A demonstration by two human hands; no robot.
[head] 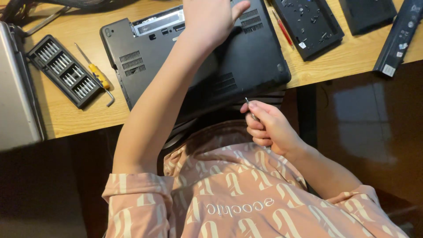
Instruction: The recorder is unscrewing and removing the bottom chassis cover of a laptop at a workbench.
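Observation:
A black laptop (246, 66) lies upside down on the wooden desk (335, 61), its near edge hanging over the desk's front. My left hand (211, 20) lies flat on the laptop's underside near the far edge, fingers spread and gripping nothing. My right hand (269, 128) is held just off the desk's front edge, above my lap. It is closed around a thin metal screwdriver (250, 108), whose tip points up towards the laptop's near edge.
A black case of screwdriver bits (61, 70) and a yellow-handled screwdriver (99, 77) lie left of the laptop. A silver laptop (15, 97) sits at far left. At back right are a red tool (283, 28), a black panel holding loose screws (308, 24) and a long black battery (398, 37).

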